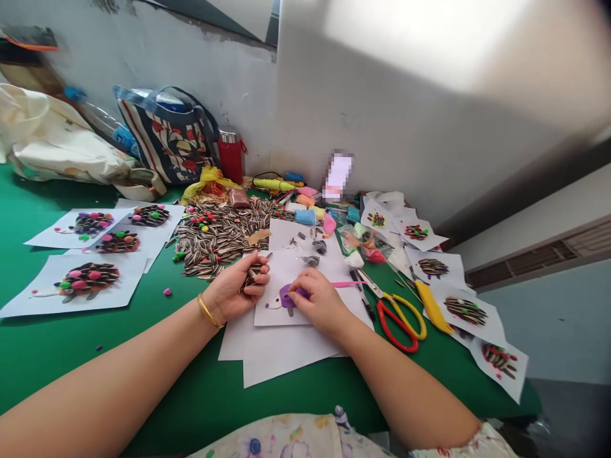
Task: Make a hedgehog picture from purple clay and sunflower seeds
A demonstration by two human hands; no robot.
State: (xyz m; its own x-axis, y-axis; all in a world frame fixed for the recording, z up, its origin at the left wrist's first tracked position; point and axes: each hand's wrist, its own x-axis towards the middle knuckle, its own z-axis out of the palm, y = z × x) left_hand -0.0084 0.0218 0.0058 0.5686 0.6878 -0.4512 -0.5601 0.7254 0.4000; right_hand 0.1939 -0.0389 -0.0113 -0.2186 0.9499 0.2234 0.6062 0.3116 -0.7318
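Observation:
My left hand (241, 283), with a gold bangle at the wrist, is curled round several striped sunflower seeds (252, 275). On a white sheet (267, 317) in front of me lies a hedgehog figure with a purple clay body (285, 296), a white snout and a dark nose. Over that body my right hand (315, 299) has its thumb and forefinger pinched together at the purple clay; whatever sits between the fingertips is too small to make out. A large pile of sunflower seeds (224, 232) spreads just beyond my left hand.
Red-and-yellow-handled scissors (396, 318) and a black pen (365, 299) lie to the right. Finished hedgehog sheets (95, 302) rest at the left, others (470, 312) at the right. Clay packs (305, 217), a red flask (231, 159) and a tote bag (167, 137) stand along the wall.

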